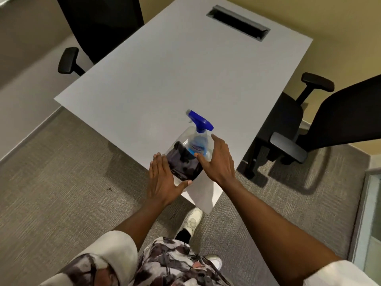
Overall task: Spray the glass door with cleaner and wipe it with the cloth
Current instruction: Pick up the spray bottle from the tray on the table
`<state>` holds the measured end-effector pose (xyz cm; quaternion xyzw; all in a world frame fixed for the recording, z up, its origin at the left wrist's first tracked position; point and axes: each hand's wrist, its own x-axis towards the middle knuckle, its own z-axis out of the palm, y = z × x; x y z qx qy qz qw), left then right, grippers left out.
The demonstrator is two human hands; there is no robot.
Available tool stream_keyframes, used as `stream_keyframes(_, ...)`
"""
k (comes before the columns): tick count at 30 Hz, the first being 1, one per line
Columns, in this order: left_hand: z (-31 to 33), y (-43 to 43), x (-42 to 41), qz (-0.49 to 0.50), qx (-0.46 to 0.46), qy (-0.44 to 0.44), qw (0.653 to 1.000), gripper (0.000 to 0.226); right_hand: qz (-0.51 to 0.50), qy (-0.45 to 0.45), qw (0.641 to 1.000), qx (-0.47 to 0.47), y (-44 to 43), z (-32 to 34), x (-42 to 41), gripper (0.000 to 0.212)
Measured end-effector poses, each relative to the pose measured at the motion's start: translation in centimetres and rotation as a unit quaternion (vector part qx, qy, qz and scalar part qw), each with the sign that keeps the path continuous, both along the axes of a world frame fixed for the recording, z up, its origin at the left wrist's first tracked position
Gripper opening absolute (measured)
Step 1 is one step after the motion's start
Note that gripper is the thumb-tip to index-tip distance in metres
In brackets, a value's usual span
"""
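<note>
A clear plastic container (185, 135) stands on the near corner of the grey table (165, 69). Inside it, a spray bottle (199, 132) with a blue trigger head stands upright, and a dark cloth (182, 162) is bunched beside it. My left hand (162, 180) lies flat against the container's left side, thumb at its front edge. My right hand (220, 159) wraps the right side, thumb across the front wall. A framed glass panel (373, 223) shows at the right edge.
A black office chair (99, 23) stands at the table's far left side, and another black chair (340, 114) at its right side. A cable slot (238, 22) is set into the far end of the table. Grey carpet (61, 182) covers the floor around me.
</note>
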<state>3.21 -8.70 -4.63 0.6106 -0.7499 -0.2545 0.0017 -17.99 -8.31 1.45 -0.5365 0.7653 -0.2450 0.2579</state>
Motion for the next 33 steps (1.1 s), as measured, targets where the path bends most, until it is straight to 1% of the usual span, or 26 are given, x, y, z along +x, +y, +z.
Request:
stream_keyframes(2, 0.0, -0.3, -0.1, 0.004, 0.008, -0.007, 1.000, 0.146, -0.018, -0.030, 0.999, 0.002, -1.6, -0.2, -0.1, 0.083)
stream_keyframes(5, 0.1, -0.2, 0.0, 0.001, 0.008, -0.006, 1.000, 0.145, -0.024, -0.060, 0.998, 0.008, -3.2, -0.8, 0.1, 0.079)
stream_keyframes(9, 0.4, -0.2, 0.0, 0.000, 0.001, -0.004, 1.000, 0.145, -0.039, -0.062, 0.997, 0.011, -4.4, -1.2, 0.4, 0.069)
stream_keyframes(12, 0.6, -0.4, -0.1, 0.003, 0.003, -0.001, 1.000, 0.153, -0.061, -0.050, 0.997, 0.018, -4.8, -1.2, 0.2, 0.055)
stream_keyframes(15, 0.8, -0.6, -0.1, 0.011, 0.012, -0.004, 1.000, 0.159, -0.075, -0.060, 0.995, 0.005, -4.5, -0.9, -0.1, 0.051)
stream_keyframes(21, 2.2, -1.0, -1.0, 0.001, 0.028, -0.034, 0.999, 0.142, -0.117, -0.107, 0.986, -0.056, -2.3, 1.4, -1.7, 0.047)
stream_keyframes(24, 3.4, -1.3, -2.0, -0.002, 0.012, -0.044, 0.999, 0.137, -0.149, -0.146, 0.974, -0.088, 0.1, 3.8, -3.0, 0.046)
stream_keyframes(26, 4.6, -1.1, -3.2, -0.007, -0.002, -0.002, 1.000, 0.136, -0.174, -0.157, 0.967, -0.105, 2.1, 5.5, -3.9, 0.042)
stream_keyframes(28, 5.9, -0.8, -5.0, -0.021, 0.010, 0.081, 0.996, 0.135, -0.196, -0.161, 0.959, -0.126, 4.6, 6.9, -5.0, 0.036)
stream_keyframes(29, 6.6, -0.6, -6.0, -0.035, 0.028, 0.122, 0.992, 0.134, -0.205, -0.165, 0.956, -0.133, 5.8, 7.5, -5.5, 0.037)
stream_keyframes(31, 8.2, 0.3, -8.4, -0.087, 0.055, 0.180, 0.978, 0.132, -0.237, -0.162, 0.946, -0.151, 8.6, 8.4, -6.8, 0.039)
stream_keyframes(33, 9.5, 1.5, -10.8, -0.153, 0.061, 0.219, 0.962, 0.125, -0.283, -0.164, 0.929, -0.174, 11.6, 9.3, -8.0, 0.035)
